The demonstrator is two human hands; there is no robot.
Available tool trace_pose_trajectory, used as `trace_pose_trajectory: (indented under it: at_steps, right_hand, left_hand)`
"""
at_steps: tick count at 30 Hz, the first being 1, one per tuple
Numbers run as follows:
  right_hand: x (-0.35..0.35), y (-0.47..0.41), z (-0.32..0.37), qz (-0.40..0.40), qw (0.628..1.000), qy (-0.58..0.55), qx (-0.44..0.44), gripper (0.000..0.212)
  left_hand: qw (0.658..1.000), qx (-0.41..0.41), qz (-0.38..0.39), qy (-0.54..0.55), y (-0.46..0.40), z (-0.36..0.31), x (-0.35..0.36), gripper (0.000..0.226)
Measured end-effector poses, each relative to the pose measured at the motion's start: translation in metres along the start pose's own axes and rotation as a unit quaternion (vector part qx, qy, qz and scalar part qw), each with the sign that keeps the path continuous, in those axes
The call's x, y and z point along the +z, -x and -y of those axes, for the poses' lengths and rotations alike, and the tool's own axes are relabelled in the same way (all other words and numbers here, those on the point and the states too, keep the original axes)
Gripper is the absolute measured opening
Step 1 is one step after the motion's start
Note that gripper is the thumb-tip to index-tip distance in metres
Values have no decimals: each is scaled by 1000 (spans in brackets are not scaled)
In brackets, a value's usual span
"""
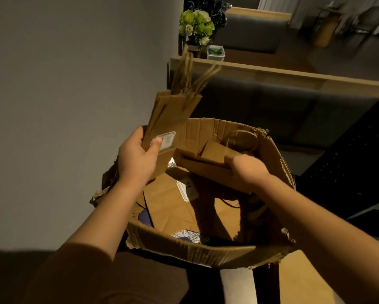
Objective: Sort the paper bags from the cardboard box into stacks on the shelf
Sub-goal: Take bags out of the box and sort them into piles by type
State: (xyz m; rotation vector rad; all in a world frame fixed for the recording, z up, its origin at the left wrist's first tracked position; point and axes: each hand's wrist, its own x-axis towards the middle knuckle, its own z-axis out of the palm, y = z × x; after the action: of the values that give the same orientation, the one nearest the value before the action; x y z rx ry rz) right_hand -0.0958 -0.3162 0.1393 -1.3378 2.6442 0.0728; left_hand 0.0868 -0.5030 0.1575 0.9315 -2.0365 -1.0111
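Note:
A torn cardboard box (190,253) stands open below me, with brown paper bags (173,207) lying flat inside. My left hand (138,159) grips a small bundle of narrow brown paper bags (173,113) upright above the box's far left corner, twine handles pointing up, thumb on a white label. My right hand (245,170) is closed on another flat brown paper bag (208,163), held level over the middle of the box, its handle loops toward the far wall of the box.
A grey wall fills the left. Behind the box runs a wooden ledge (272,72) over grey seat backs. A pot of green and white flowers (196,27) and a small white container (216,52) stand behind the ledge. A black perforated panel (359,150) rises at right.

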Motion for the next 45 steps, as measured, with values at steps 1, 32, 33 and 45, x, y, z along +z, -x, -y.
trace_pose_trajectory:
  at_steps: [1,32,33,45]
  right_hand:
    - [-9,1,-5,-17,1000,-11,-4,28]
    - [-70,37,4,-9,981,102,-162,16]
    - [-73,38,10,-48,977,113,-173,16]
    - [-97,32,34,-295,930,127,-180,26]
  left_hand:
    - [1000,21,-6,3,0,-2,-2,21]
    - [993,58,64,-77,-1,-30,19,41]
    - [992,57,80,-77,2,-34,22,43]
    - [953,-35,273,127,29,-64,43,32]
